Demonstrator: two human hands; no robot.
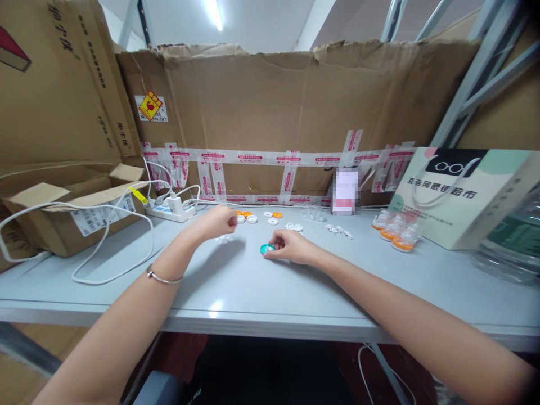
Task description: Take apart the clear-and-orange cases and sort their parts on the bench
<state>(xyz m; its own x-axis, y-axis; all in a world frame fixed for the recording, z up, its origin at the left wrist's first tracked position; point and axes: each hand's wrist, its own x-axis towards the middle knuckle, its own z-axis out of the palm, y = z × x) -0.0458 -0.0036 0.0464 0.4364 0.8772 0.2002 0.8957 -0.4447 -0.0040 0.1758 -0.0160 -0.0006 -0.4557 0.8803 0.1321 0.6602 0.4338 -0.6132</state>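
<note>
My right hand (293, 247) pinches the edge of a small teal round cap (264, 249) just above or on the tabletop; a white piece shows on the cap's face. My left hand (221, 221) is raised over the table with its fingers curled closed, and whatever they may hold is hidden. Beyond it lie orange discs (247, 214) and white discs (252, 219). Below the left hand are small clear pieces (224, 239). Another orange disc (277, 215) sits farther back, and white plastic parts (294, 227) lie behind my right hand.
Clear domes on orange bases (402, 244) stand at the right, by a paper bag (447, 202) and a large clear bottle (510, 242). Small white parts (338, 230) lie nearby. To the left are a power strip (171, 209), a white cable (112, 279) and an open cardboard box (59, 225).
</note>
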